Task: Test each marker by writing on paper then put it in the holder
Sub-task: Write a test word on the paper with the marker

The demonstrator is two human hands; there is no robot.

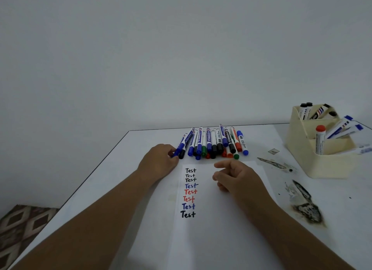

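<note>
Hands over table [112, 165]: my left hand [159, 159] pinched a blue marker [181, 146] at the pile's left edge; my right hand [233, 175] hung loosely curled, holding nothing, over the paper [205, 219]; holder [322, 149] far right.

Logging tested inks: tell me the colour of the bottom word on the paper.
Black; the bottom "Test" on the white paper sheet, head view.

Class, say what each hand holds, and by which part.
The left hand pinches a blue marker at its capped near end; the right hand holds nothing.
</note>
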